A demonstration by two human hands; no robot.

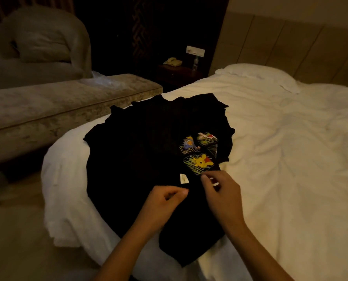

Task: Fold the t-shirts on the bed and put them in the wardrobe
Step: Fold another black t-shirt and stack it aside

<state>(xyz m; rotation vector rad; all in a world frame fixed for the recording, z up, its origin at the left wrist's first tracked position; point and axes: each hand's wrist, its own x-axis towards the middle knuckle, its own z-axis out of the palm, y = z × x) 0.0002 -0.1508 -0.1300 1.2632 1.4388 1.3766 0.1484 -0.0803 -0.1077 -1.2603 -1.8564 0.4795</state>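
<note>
A: From the head view, where's the work?

B: A black t-shirt (148,142) lies rumpled on the near corner of the bed (270,128), its cartoon print (199,153) facing up and creased. Both hands are at the edge nearest the person, beside a small white label (183,178).

A: And the grip?

B: The left hand (165,201) has thumb and forefinger pressed together on the dark cloth; the right hand (221,191) pinches fabric just below the print, fingers curled. The light is dim and it's black on black, so I can't say for sure whether that's one shirt or several heaped together.

A: How should the step go?

B: I'd judge the cloth needs spreading before any fold. Pinch only the top layer, draw the hands apart to pull the edge taut, then smooth the creases flat toward the far side. Cloth this slack will drag whatever lies under it, so lift a little rather than slide.

A: The wardrobe?

B: Not in view; only a sofa (47,57) and a bedside table (177,74) behind.
</note>
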